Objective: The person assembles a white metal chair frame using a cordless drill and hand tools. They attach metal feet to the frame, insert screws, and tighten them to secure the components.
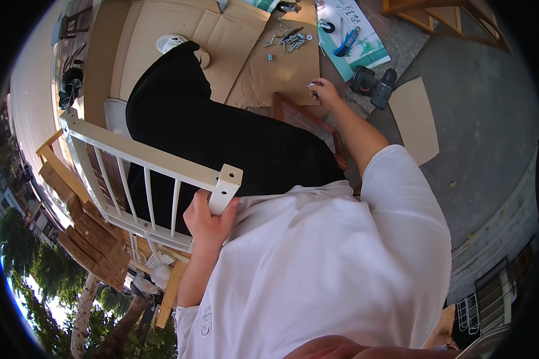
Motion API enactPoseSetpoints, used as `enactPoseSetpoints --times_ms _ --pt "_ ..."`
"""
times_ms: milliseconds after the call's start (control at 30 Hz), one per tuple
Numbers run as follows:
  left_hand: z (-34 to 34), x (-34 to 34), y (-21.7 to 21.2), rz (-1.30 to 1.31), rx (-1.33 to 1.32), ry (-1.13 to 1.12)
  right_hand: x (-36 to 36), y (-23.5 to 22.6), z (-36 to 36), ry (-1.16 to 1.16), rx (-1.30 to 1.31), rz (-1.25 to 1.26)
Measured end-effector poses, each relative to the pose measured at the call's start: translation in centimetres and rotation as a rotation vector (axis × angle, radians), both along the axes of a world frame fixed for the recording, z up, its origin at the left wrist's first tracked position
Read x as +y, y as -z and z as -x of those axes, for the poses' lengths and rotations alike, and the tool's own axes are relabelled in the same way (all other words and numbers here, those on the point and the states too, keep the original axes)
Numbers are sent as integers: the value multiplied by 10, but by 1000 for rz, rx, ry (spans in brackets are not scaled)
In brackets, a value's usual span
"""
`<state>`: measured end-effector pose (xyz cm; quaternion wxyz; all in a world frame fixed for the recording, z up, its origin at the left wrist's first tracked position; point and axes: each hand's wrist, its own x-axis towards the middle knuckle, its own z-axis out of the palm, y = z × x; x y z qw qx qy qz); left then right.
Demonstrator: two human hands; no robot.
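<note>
My left hand [208, 219] is closed round the corner post of a white slatted frame [150, 154], which leans across my left side. The post has dark holes in its end and side. Out to the right, my right hand [324, 91] pinches a small silvery metal piece [310, 85]; its exact kind is too small to make out. Beyond that hand a pile of bolts [293, 39] lies on cardboard [275, 75]. A short metal cylinder [270, 58] sits apart from the pile.
A cordless drill [382, 90] lies right of my right hand. A blue utility knife [347, 43] and a black caster wheel [326, 26] rest on a green and white printed sheet [374, 55]. A brown wooden stool [305, 113] shows beside my legs. Wooden boards [96, 251] stand at the left.
</note>
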<state>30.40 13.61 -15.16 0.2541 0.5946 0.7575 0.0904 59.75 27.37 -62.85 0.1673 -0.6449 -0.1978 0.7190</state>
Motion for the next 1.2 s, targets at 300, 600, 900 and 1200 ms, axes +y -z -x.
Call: enactPoseSetpoints --times_ms 300,600,900,1200 --pt "1 29 22 167 12 -22 66 18 67 -295 -691 -378" --pt "-5 49 23 157 24 26 169 0 112 -822 -908 -1049" --pt "-3 51 23 158 17 41 199 35 144 -1209 -892 -889" --pt "3 51 7 155 -50 18 150 -178 124 -286 389 -593"
